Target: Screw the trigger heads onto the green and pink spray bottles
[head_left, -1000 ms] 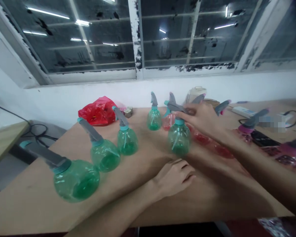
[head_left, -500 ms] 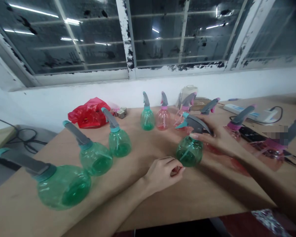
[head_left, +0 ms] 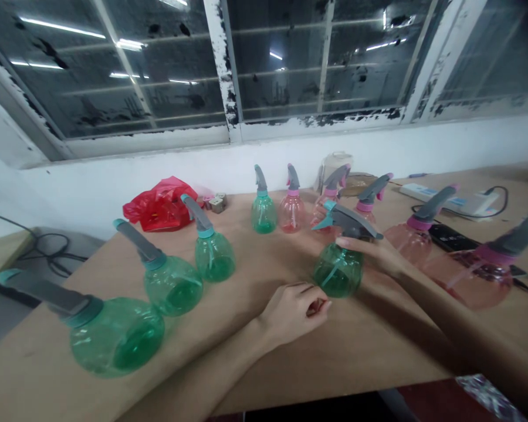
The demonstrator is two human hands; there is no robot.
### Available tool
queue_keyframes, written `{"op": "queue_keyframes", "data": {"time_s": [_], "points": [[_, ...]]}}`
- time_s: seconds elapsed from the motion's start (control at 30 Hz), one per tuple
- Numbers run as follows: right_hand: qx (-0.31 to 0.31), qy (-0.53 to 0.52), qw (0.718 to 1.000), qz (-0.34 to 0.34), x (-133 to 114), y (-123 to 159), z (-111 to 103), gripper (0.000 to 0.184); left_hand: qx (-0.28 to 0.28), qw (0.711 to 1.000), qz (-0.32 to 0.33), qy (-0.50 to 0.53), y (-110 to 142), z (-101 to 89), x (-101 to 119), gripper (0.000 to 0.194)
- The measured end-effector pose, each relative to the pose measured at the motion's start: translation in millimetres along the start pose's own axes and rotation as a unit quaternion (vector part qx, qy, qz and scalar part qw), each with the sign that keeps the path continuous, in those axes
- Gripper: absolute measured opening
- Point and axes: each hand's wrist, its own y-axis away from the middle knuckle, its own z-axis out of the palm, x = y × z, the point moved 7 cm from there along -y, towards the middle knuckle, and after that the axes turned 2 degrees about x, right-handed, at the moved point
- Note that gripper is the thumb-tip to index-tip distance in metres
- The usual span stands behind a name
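- Right hand (head_left: 382, 253): fingers closed on the neck of a green spray bottle (head_left: 338, 272); thumb across the collar, other fingers mostly hidden.
- Bottle body lies at 6 to 7 o'clock from the thumb tip.
- Left hand (head_left: 294, 308): at the bottle's 8 o'clock, just beside; fingers loosely curled round a small gap, gripping nothing.
- Pink bottles (head_left: 291, 214): from 11 to 3 o'clock.
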Motion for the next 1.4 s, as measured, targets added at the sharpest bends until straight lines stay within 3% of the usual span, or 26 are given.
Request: {"op": "queue_keyframes", "data": {"time_s": [0.13, 0.33, 0.47, 0.7, 0.9, 1.07, 1.17, 1.4], "points": [[-0.03, -0.055, 0.996, 0.064, -6, -7, 13, 0.039, -0.008, 1.0, -0.008, -0.014, 0, -0.3, 0, 0.011], [-0.018, -0.019, 0.993, 0.114, 3, -12, 15, 0.012, -0.02, 0.999, -0.015, -0.025, 0, 1.9, -2, 0.011], [-0.022, -0.069, 0.994, 0.08, -6, -15, 20, 0.017, -0.03, 0.999, -0.013, -0.026, 0, 4.5, -3, 0.011], [-0.085, -0.172, 0.981, -0.015, -27, -20, 33, 0.033, -0.029, 0.999, -0.026, -0.009, -1, 3.4, -4, 0.01], [-0.058, -0.156, 0.986, 0.005, -11, -20, 29, 0.035, -0.017, 1.0, -0.023, 0.003, -1, 1.5, -4, 0.012], [-0.035, -0.081, 0.994, 0.063, -1, -13, 22, 0.01, -0.02, 1.0, -0.018, 0.001, -1, 2.3, -3, 0.012], [-0.033, -0.075, 0.994, 0.078, 2, -10, 20, 0.007, -0.021, 1.0, -0.02, -0.003, -2, 2.3, -4, 0.013], [-0.082, -0.152, 0.985, 0.0, -20, -10, 29, 0.019, -0.024, 0.999, -0.022, 0.006, -3, 1.9, -3, 0.013]]}}
